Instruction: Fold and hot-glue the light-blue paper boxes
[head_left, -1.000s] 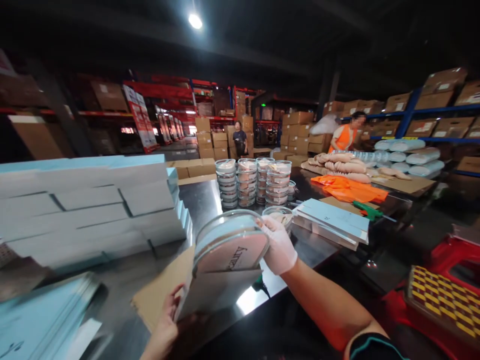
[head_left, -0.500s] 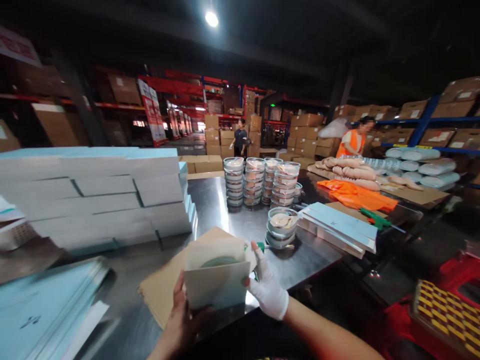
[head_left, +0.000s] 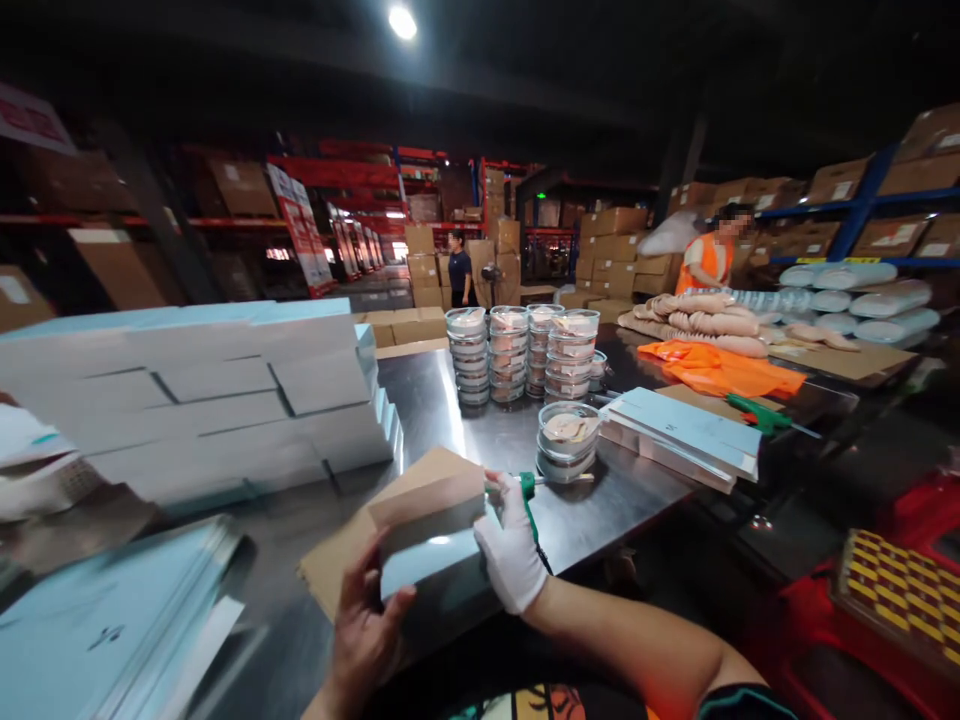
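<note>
A small light-blue cardboard box [head_left: 431, 565] is tilted between my two hands over the near edge of the metal table. My bare left hand [head_left: 366, 610] grips its left side, thumb in front. On its right side is my right hand [head_left: 514, 550] in a white glove, thumb and fingers closed on the edge. What lies inside the box is hidden from this angle. Beneath and behind it is a brown cardboard sheet [head_left: 337, 545]. Just past my right fingers lies a green glue gun [head_left: 527, 487], its cord running down toward the table edge.
White-and-blue boxes [head_left: 187, 400] form a wall at left, behind flat blue card sheets [head_left: 112, 610]. Clear round tubs [head_left: 568, 445] stand ahead, with taller stacks behind. At right are blue flat pieces [head_left: 682, 430], another green glue gun [head_left: 757, 412] and a co-worker [head_left: 706, 262] in orange.
The box has tipped so its opening and the round item in it no longer show, and its glossy blue face has come into view. Both hands still hold it. The person in the background moved left.
</note>
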